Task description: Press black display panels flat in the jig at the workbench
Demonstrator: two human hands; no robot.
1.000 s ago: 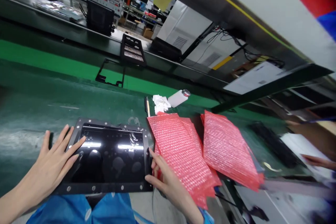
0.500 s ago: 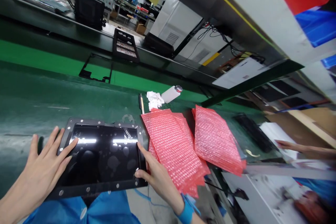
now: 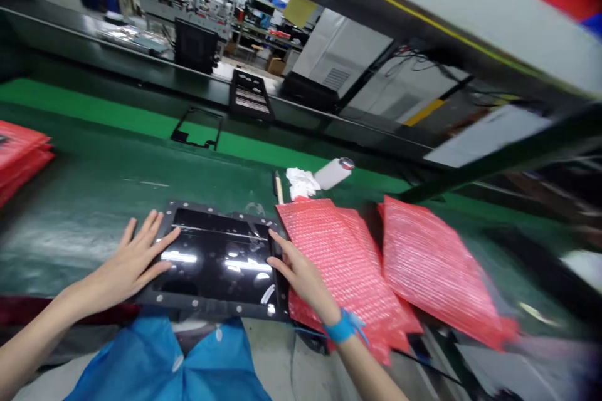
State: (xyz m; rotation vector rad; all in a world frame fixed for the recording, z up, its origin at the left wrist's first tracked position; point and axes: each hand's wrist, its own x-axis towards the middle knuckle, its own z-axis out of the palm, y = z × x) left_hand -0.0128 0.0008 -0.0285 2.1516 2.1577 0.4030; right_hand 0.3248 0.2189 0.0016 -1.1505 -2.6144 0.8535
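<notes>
- The display panel [image 3: 216,260] lay flat at the near edge of the green belt [image 3: 94,194].
- The left hand [image 3: 134,257] rested on its left border, fingers spread.
- The right hand [image 3: 301,272] lay on its right border, fingers extended, apparently loosely together.
- The pink bubble bags [image 3: 348,250] lay just beside the right hand.

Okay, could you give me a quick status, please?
Left hand, right hand open on glossy black framed panel. Pink bubble-wrap bags beside right hand.
</notes>
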